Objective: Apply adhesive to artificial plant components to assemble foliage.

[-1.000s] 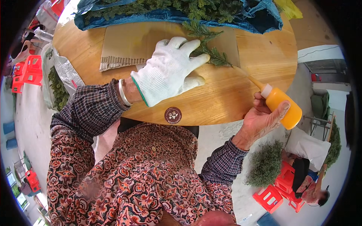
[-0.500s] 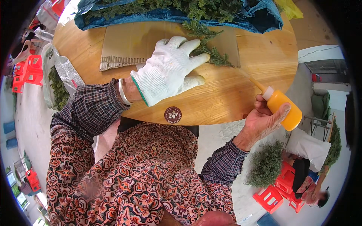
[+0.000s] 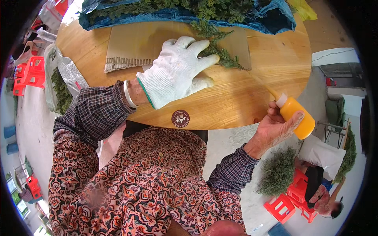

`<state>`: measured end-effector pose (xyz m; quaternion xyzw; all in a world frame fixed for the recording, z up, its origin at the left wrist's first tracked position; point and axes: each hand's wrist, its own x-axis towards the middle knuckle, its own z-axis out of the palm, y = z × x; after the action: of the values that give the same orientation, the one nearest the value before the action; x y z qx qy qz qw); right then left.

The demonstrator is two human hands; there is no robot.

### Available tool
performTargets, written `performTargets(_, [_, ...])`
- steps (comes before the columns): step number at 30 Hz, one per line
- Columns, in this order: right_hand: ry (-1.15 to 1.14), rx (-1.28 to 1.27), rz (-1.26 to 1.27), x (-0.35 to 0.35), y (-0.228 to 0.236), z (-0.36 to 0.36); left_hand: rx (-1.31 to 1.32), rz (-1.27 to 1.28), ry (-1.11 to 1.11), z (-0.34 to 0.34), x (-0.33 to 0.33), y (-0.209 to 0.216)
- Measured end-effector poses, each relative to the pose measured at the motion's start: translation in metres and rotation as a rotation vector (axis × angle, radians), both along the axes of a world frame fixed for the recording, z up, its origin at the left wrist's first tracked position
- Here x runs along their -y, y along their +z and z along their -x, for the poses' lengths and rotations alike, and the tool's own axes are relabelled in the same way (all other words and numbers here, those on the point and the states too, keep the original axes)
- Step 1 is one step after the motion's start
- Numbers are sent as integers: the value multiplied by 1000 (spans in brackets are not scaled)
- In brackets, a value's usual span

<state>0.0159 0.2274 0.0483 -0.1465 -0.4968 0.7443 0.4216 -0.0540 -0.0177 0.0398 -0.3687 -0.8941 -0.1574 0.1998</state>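
Note:
In a white knit glove, my left hand (image 3: 179, 67) lies with its fingers spread. Its fingertips rest against a green fir sprig (image 3: 226, 59) on a sheet of cardboard (image 3: 132, 43); whether they press it down I cannot tell. The sprig's bare stem end points right over the wooden table. My bare right hand (image 3: 275, 128) is wrapped round an orange squeeze bottle (image 3: 300, 120) with a pale collar and long thin nozzle. Tilted up and left, the nozzle's tip is close to the stem end; whether the two touch is too fine to see.
Across the far side of the round wooden table (image 3: 283, 59) lies a blue sack (image 3: 165, 19) full of fir branches. Red stools (image 3: 280, 207) and a heap of thin greenery (image 3: 277, 173) are on the floor at right. Another person (image 3: 325, 200) is beyond them.
The orange bottle's body has dipped very slightly in my right hand. My left hand and the fir sprig have hardly moved.

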Motion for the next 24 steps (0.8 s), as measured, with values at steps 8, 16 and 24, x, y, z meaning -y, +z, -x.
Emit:
performTargets(8, [-4,-9,45,-14,-6,2,-25,-22,33,2,0,6])
performTargets(16, [205,-59,48,-28,-6,26,-131,-35,60,8,-11,11])
performTargets(24, [42,-9,-51,-35,-22,18,86,-295,-98,3,18,-5])
